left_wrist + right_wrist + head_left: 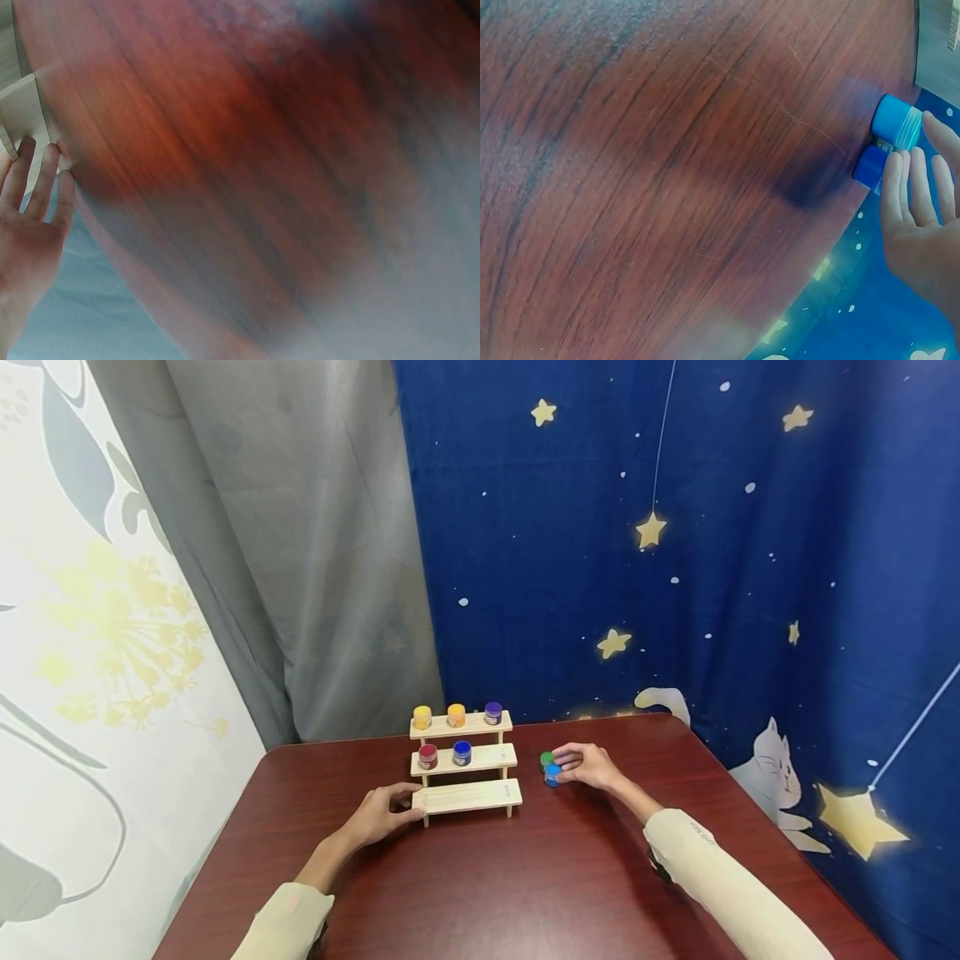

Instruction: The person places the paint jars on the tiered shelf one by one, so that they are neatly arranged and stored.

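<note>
Right hand [588,767] at blue jar [552,777], left hand [378,814] on wooden rack [467,797].
Right fingers fairly straight, thumb apart from them; blue jar sits at the thumb and fingertips, green jar [547,761] just beyond it under the forefinger side; can't tell if skin presses either jar. Left thumb and fingers pinch the near end of the rack's lowest tier; five jars stand on the two tiers above, beyond the fingertips. Step in hand looks like getting a grip on the blue jar: best to set thumb and fingertips on opposite sides of its body, keep the other fingers off the green jar, lift straight up. Left pinch should stay light, no tugging, or the jars beyond could wobble.
</note>
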